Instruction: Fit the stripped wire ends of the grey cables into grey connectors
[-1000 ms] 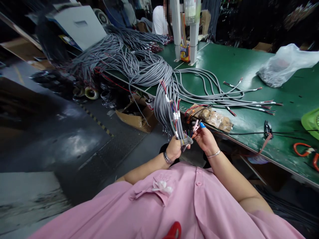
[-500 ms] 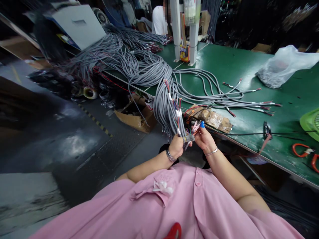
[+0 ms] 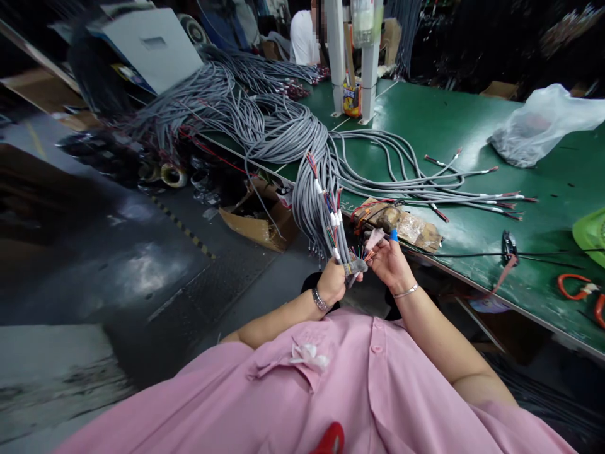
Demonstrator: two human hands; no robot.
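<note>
Cable end [image 3: 352,266] with its fanned coloured wires sits below the near edge of the green table [image 3: 454,126], clenched in your left hand [image 3: 333,282]. Your right hand [image 3: 390,261], one fingertip capped in blue, pinches the wire tips just beside it. Grey cable bundle [image 3: 312,189] hangs off the table edge down to your left hand. Red-handled cutters [image 3: 574,287] lie well apart, to the right.

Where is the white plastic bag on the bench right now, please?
In the head view the plastic bag lies at the far right of the green bench, beyond the loose grey cables and past the green basket.
</note>
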